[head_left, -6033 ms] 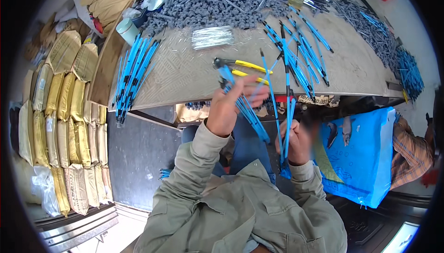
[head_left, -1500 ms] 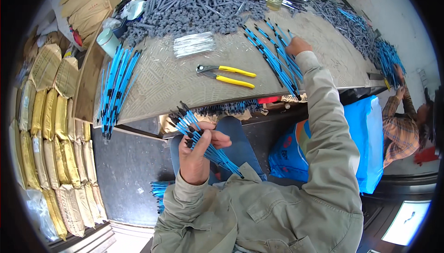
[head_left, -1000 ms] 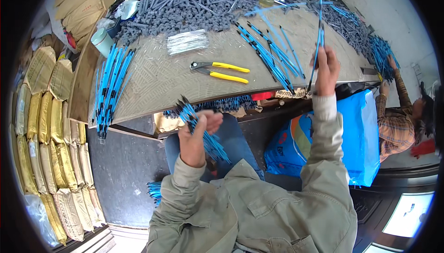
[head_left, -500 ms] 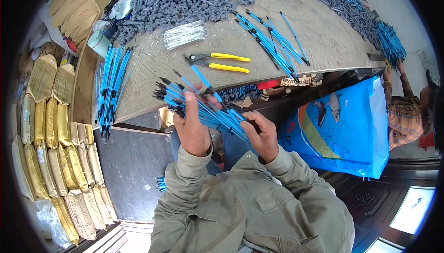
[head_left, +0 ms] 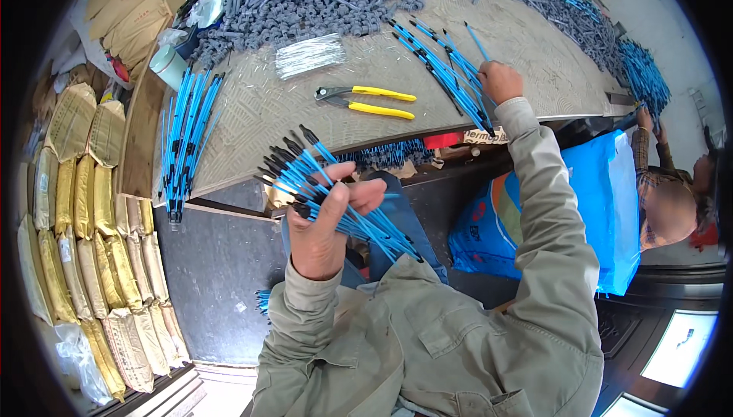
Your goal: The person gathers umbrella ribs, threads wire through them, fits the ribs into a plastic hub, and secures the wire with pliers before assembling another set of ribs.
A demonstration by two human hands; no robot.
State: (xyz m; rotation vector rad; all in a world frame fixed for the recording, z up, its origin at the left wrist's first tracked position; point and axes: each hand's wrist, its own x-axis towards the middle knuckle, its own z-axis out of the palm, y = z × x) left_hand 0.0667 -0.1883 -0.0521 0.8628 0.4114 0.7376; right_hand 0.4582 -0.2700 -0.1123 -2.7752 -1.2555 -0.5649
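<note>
My left hand (head_left: 321, 230) is closed around a fanned bundle of thin blue rods with black ends (head_left: 372, 224), held above my lap in front of the table edge. Its fingers point up and to the right across the rods. Out over the table, my right hand (head_left: 502, 81) has its fingers closed on a single blue rod (head_left: 476, 41), whose far end sticks out beyond them. Just left of that hand lies a loose group of similar blue rods (head_left: 427, 62). The right fingertips are partly hidden by the back of the hand.
On the table (head_left: 366, 58) lie yellow-handled cutters (head_left: 382, 102), a bunch of clear thin sticks (head_left: 311, 56), another blue rod bundle (head_left: 187, 135) and heaped grey plastic parts (head_left: 305, 1). A large blue bag (head_left: 603, 203) stands at right, near another person (head_left: 664, 211).
My right hand has left the bundle and reached forward and right to the single rod on the table. The left hand still holds the bundle, nearly in place.
</note>
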